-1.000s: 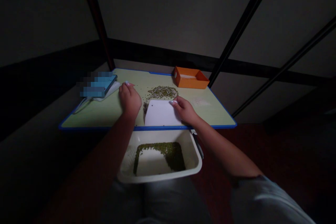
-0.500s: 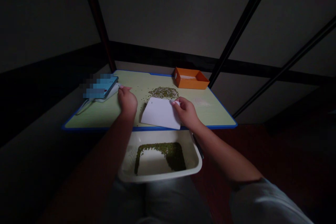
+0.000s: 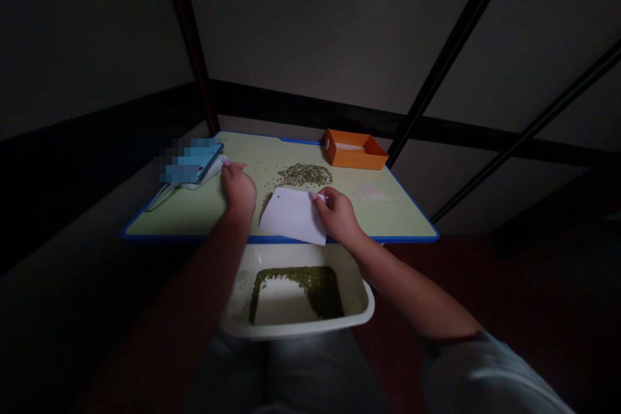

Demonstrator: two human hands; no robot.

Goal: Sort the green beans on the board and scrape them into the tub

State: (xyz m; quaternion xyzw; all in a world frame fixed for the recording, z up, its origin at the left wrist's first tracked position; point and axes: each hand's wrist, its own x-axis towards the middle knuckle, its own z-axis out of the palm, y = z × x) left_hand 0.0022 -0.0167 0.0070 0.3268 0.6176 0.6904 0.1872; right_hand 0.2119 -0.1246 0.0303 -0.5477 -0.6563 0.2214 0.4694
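Note:
My right hand (image 3: 338, 212) grips a flat white scraper (image 3: 295, 216) by its right side, thumb on top. The scraper has a small hole in one corner and slants over the table's front edge. Just behind it lies a spread of small green mung beans mixed with pale grains (image 3: 305, 174). A white plastic basin (image 3: 359, 318) sits below the table edge, with more mung beans (image 3: 324, 288) along its back and right. My left hand (image 3: 239, 189) hovers over the table's left part, thumb and a finger apart, close to a white flat object (image 3: 212, 171); its other fingers are hidden.
An orange open box (image 3: 358, 158) with something white inside stands at the table's back right. A blue phone-like device (image 3: 206, 165) rests at the left, with a white cable (image 3: 158, 196). Pale grains (image 3: 371, 193) lie at the right. Blue edging (image 3: 402, 239) borders the pale green table.
The scraper in my right hand has shifted slightly left and toward me, and its tilt has changed. My left hand stays by the device. The view has shifted a little.

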